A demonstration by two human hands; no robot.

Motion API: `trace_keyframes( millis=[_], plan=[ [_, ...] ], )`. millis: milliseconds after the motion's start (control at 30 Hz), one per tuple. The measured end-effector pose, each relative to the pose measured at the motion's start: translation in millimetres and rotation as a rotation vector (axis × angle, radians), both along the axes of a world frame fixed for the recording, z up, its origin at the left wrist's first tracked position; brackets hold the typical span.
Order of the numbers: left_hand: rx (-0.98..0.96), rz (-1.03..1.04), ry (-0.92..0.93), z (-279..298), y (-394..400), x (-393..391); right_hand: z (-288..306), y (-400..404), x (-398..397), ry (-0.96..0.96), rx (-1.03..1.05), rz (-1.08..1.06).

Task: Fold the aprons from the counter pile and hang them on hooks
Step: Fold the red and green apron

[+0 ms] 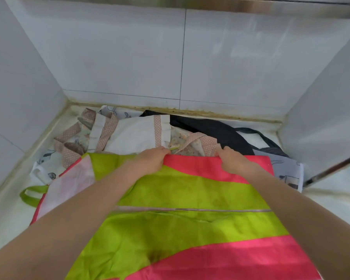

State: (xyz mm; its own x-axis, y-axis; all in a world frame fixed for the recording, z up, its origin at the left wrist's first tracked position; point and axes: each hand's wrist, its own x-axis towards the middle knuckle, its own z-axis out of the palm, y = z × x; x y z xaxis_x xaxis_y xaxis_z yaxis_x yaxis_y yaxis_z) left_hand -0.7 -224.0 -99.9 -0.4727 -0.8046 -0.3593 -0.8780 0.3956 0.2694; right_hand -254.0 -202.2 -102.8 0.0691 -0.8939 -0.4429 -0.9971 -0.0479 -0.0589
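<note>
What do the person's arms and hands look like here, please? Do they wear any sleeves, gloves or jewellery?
Both forearms are bare as far as the picture shows: no sleeve reaches into view. The left hand and the right hand wear no gloves. No watch, bracelet or ring can be seen, though the fingertips are tucked out of sight, so a ring cannot be ruled out fully.

Lime-green and pink apron (pixel 190 190); white apron (pixel 133 134) with pink dotted trim; black apron (pixel 210 128).

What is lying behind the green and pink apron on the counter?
Behind the green and pink apron lie a white apron with dotted trim and a black apron; their lower parts are covered.
</note>
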Motion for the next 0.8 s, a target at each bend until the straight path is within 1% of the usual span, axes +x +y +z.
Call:
trace_keyframes(
  millis=[33,100,200,300,367,433,467,533,567,600,633,667,700,733,800],
  plan=[
    [0.019,-0.008,-0.016,-4.6,-3.1,-1.9,2.2,-1.4,-1.4,0.004,0.006,0.002],
    [0.042,-0.023,-0.078,-10.9,-8.2,-5.1,10.3,-4.3,-9.7,0.005,0.082,-0.024],
    [-0.033,-0.017,-0.149,-8.0,-13.6,-2.3,25.5,-5.6,-27.3,-0.008,0.22,-0.153],
    [-0.148,0.007,-0.161,-2.5,-16.9,1.5,35.4,1.9,-43.4,0.079,0.193,-0.208],
    [-0.2,0.033,-0.146,-3.6,-17.4,6.4,33.9,11.4,-45.5,0.185,0.1,-0.181],
    [-0.264,0.054,-0.044,-0.6,-11.9,18.7,28.3,16.4,-34.7,0.262,-0.067,-0.112],
    [-0.329,0.069,0.055,2.6,-6.8,25.0,27.7,16.8,-23.8,0.256,-0.138,-0.061],
    [-0.456,0.119,0.257,5.3,7.1,44.4,24.4,13.1,11.9,0.158,-0.258,0.105],
    [-0.481,0.144,0.317,4.1,15.2,54.1,24.5,13.9,35.1,0.108,-0.282,0.239],
    [-0.462,0.168,0.357,-0.2,21.8,63.9,21.3,16.5,58.4,0.064,-0.301,0.396],
    [-0.362,0.201,0.394,-5.0,33.1,75.2,16.0,24.3,85.2,0.021,-0.315,0.561],
    [-0.197,0.222,0.451,-11.4,43.8,81.1,9.6,31.8,108.6,-0.018,-0.337,0.694],
    [-0.03,0.212,0.49,-17.2,55.0,85.7,0.9,40.1,128.9,-0.043,-0.339,0.781],
    [0.098,0.178,0.472,-19.9,65.6,88.4,-7.2,46.6,144.8,-0.018,-0.306,0.824],
    [0.237,0.125,0.389,-24.5,81.2,93.2,-23.5,54.7,164.3,0.081,-0.254,0.816]
  ],
)
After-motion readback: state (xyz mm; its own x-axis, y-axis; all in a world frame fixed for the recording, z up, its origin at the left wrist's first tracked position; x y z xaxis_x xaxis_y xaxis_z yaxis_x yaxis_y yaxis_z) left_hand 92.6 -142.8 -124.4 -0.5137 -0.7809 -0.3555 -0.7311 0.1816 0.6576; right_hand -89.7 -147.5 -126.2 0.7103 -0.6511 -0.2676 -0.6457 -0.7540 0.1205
